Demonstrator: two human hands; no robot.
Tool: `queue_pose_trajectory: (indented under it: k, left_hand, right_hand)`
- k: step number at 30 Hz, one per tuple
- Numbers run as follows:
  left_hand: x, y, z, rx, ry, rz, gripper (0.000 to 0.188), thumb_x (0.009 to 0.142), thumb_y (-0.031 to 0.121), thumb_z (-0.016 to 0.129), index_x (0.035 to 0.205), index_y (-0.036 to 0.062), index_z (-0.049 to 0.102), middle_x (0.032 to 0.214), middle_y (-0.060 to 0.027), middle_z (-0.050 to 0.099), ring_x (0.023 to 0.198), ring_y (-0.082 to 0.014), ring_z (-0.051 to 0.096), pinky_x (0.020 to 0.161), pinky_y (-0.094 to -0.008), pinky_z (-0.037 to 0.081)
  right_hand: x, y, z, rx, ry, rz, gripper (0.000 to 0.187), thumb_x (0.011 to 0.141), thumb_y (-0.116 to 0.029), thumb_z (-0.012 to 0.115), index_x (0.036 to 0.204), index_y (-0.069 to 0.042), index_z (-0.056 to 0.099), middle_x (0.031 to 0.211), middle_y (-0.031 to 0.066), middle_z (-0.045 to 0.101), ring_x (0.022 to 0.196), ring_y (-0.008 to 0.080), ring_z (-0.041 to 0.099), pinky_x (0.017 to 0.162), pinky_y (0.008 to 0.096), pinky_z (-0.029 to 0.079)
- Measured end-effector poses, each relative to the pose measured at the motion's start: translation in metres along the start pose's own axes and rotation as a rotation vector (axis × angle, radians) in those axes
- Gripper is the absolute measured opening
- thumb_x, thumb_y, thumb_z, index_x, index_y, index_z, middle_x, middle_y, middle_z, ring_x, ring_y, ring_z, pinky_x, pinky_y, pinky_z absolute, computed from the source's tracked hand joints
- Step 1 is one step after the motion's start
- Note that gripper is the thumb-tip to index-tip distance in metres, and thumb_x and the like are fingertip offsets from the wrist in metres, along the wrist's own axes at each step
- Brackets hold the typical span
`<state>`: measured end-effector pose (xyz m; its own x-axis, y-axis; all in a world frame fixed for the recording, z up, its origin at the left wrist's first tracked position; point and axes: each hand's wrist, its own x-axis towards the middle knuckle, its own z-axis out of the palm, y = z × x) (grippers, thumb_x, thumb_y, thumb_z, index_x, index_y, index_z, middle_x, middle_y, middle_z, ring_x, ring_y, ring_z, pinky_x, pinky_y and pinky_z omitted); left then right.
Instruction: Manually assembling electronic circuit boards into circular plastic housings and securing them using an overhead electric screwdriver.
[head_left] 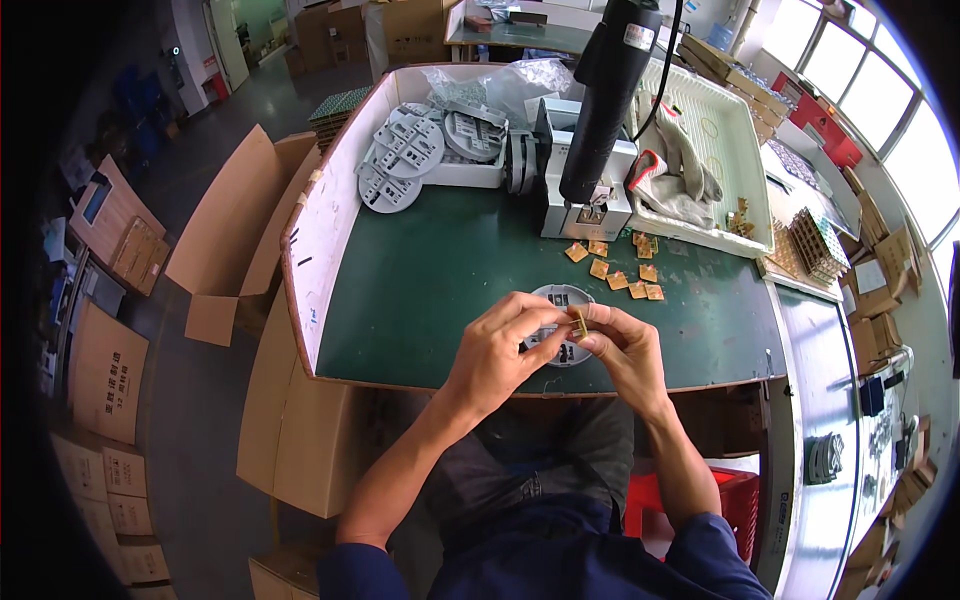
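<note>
Over the near edge of the bench, my right hand (630, 352) pinches a small yellow circuit board (579, 326) between thumb and fingers, the board tilted on edge. My left hand (500, 345) is closed from the other side, its thumb and fingertips meeting at the same board. Below the fingers a round grey plastic disc (562, 294) with dark slots lies on the bench, partly covered by both hands. Several more yellow circuit boards (617, 280) lie loose just beyond my right hand.
The green bench top (400, 290) has a white raised side wall (322, 235). Grey plastic discs (408, 145) are piled at the back left. A black cylindrical tool (607, 100) stands over a metal box (585, 220). Gloves (675, 170) lie in a white tray (745, 190).
</note>
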<state>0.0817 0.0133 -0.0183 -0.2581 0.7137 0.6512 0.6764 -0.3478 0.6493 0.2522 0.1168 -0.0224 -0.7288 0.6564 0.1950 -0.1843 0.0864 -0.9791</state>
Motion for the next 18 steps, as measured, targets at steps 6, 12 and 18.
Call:
queue_pose_trajectory:
  k: [6,12,18]
  left_hand:
    - [0.004,0.002,-0.001,0.076,0.022,0.028,0.019,0.082,0.004,0.082,0.099,0.0056,0.075,0.1,-0.0047,0.07,0.087,-0.0229,0.07,0.075,-0.0336,0.057]
    - [-0.002,-0.012,-0.002,0.018,-0.014,0.024,0.036,0.081,0.013,0.085,0.114,0.007,0.072,0.114,-0.0085,0.067,0.101,-0.0262,0.067,0.085,-0.0357,0.055]
    - [-0.016,-0.016,0.01,0.209,-0.033,-0.103,0.084,0.078,0.039,0.088,0.143,0.0003,0.052,0.137,-0.0194,0.054,0.126,-0.0356,0.054,0.105,-0.0446,0.045]
  right_hand:
    - [0.007,0.001,-0.005,-0.011,-0.034,0.008,0.033,0.097,0.0,0.067,0.13,0.004,0.066,0.115,0.0069,0.073,0.108,0.0119,0.066,0.098,0.0282,0.053]
    - [0.006,0.015,-0.02,0.104,-0.059,-0.027,0.033,0.098,0.0,0.066,0.13,0.003,0.066,0.117,0.0051,0.073,0.108,0.0122,0.066,0.098,0.0279,0.053]
    - [0.028,-0.001,-0.039,-0.298,0.046,0.026,0.032,0.094,-0.004,0.071,0.125,0.003,0.068,0.122,0.0103,0.072,0.109,0.0175,0.069,0.099,0.0334,0.055]
